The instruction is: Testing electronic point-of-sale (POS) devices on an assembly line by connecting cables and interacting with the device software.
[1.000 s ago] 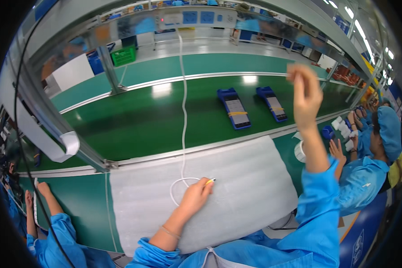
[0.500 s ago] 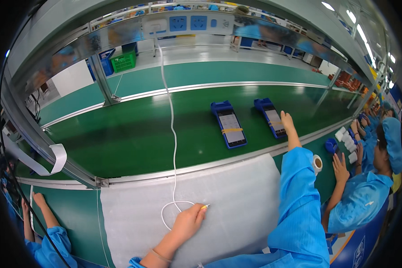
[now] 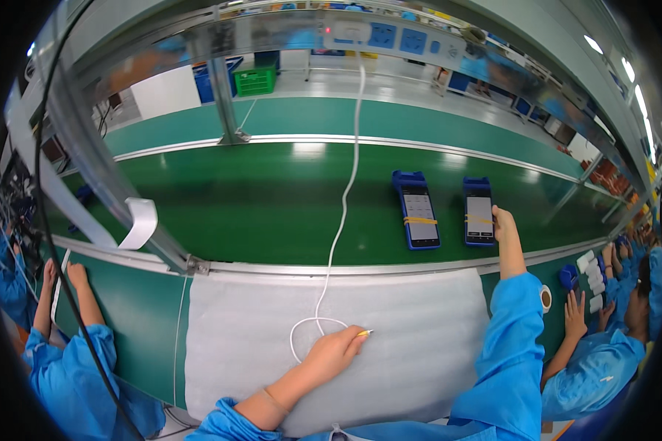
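Near the middle of the mat, my left hand (image 3: 336,351) pinches the end of a white cable (image 3: 343,220), and its small yellow-and-white plug (image 3: 365,333) pokes out past the fingertips. Out on the green belt, my right hand (image 3: 506,223) has its fingers curled at the right edge of a blue handheld payment terminal (image 3: 479,209); its underside is hidden. Beside it on the left lies a second, similar payment terminal (image 3: 418,209). Both lie screen up with lit screens, and a yellow band crosses each.
A white mat (image 3: 257,353) covers the bench before me. The cable rises to a socket strip (image 3: 397,37). A metal post (image 3: 118,154) and a hanging black cord (image 3: 44,184) stand left. A tape roll (image 3: 545,298) lies right. Co-workers' hands (image 3: 574,316) are at both sides.
The view has swung left, so most things appear shifted right. My right hand has closed in on the right-hand terminal's edge. My left hand still pinches the cable end.
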A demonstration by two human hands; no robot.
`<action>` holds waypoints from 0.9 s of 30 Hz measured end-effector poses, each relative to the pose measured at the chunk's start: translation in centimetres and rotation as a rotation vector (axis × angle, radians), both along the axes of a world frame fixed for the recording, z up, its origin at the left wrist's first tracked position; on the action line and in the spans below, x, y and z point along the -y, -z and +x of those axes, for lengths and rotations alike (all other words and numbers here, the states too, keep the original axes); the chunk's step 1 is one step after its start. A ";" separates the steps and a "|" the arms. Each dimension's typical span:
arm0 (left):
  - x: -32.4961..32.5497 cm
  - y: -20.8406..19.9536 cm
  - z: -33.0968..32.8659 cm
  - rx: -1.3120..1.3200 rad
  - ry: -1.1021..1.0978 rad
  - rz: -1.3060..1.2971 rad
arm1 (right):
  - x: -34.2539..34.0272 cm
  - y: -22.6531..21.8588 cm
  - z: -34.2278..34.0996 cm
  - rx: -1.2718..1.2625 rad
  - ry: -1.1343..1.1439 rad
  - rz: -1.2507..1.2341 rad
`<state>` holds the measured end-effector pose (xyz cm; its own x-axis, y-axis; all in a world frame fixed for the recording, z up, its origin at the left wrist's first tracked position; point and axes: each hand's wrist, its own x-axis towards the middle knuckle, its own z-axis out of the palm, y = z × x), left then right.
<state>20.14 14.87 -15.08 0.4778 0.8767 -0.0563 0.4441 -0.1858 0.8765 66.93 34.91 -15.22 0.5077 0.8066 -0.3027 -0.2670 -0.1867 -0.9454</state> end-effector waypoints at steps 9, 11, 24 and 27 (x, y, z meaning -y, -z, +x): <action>-0.1 -0.1 -0.9 0.436 -0.059 -0.412 | 16.0 -3.6 -19.4 -0.343 -0.270 0.241; 0.2 -0.8 -1.1 0.719 -0.069 -0.579 | 18.6 -2.4 -22.6 -0.538 -0.342 0.152; 1.4 -1.3 -1.2 0.751 0.039 -0.678 | 21.7 -0.8 -26.4 -0.539 -0.482 -0.005; 1.3 -1.2 -1.4 0.736 0.027 -0.700 | 21.7 -0.7 -26.3 -0.534 -0.517 0.015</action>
<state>18.77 13.61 -13.89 0.6200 0.7481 -0.2367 -0.2466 0.4721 0.8463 40.64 13.20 -14.52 -0.1514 0.9088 -0.3888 -0.5725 -0.4013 -0.7150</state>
